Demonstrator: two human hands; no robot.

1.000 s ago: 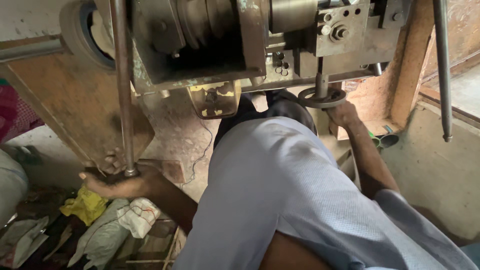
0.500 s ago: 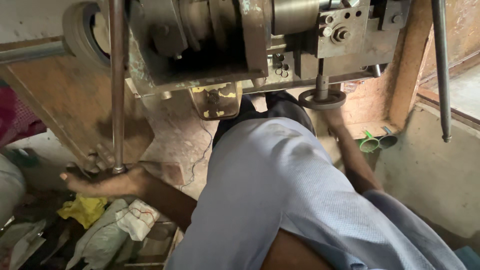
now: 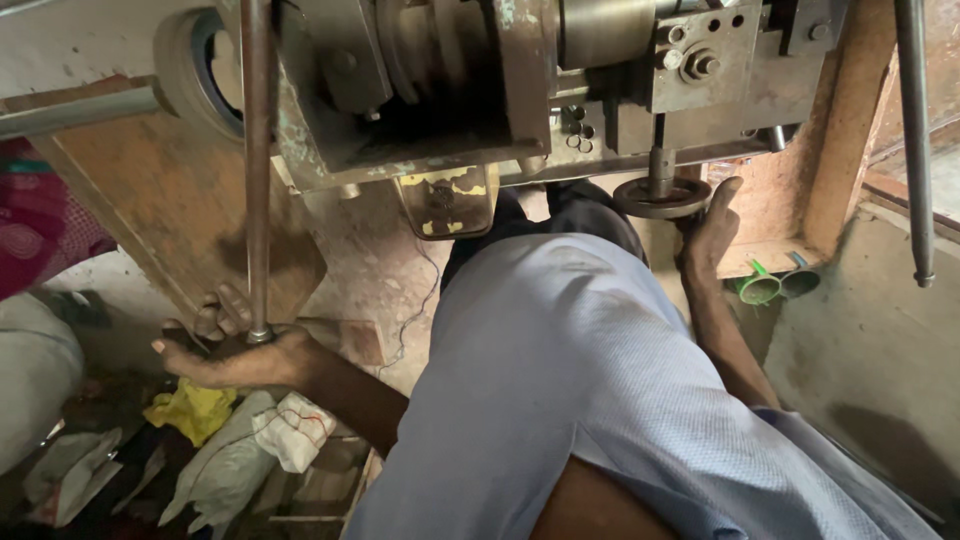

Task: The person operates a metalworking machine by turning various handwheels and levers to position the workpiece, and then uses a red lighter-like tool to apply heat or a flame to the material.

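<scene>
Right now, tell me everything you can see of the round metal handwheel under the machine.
The handwheel is a small, dark, worn metal disc lying flat, with a raised rim. It sits at the lower end of a short vertical shaft that comes down from the grey machine body. It hangs in front of a brownish wall, above two green funnels. The right hand reaches up from below, fingers at its right edge; the exact grip is hidden.

I see my left hand [image 3: 235,355] low beside the vertical steel rod [image 3: 257,170], with rags [image 3: 250,440] crowding the floor below, while my right hand [image 3: 712,232] is squeezed under the round metal wheel [image 3: 661,197], the machine body [image 3: 520,80] blocking everything above and the wooden post [image 3: 835,140] closing its outer side.
</scene>
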